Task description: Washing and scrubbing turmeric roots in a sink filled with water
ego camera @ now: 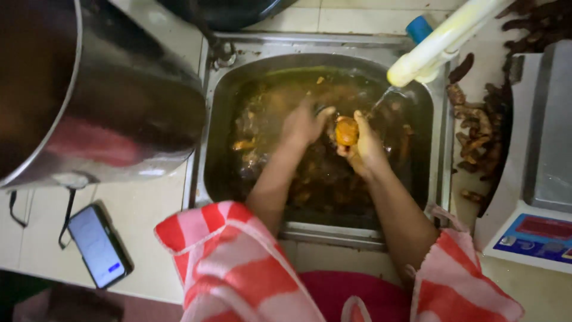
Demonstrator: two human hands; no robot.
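Orange, rounded root piece (346, 131) sits at frame centre, clasped in the right hand (364, 149) under water from the pale yellow tap spout (444, 40). Left hand (302, 124), fingers spread, grasps nothing, dipping into the murky steel sink (325, 232).

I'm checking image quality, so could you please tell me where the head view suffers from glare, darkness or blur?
Head view: the pale tap is overexposed; the steel pot mirrors soft reflections; the sink basin is dim and murky; both hands, left hand and right hand, look slightly soft.
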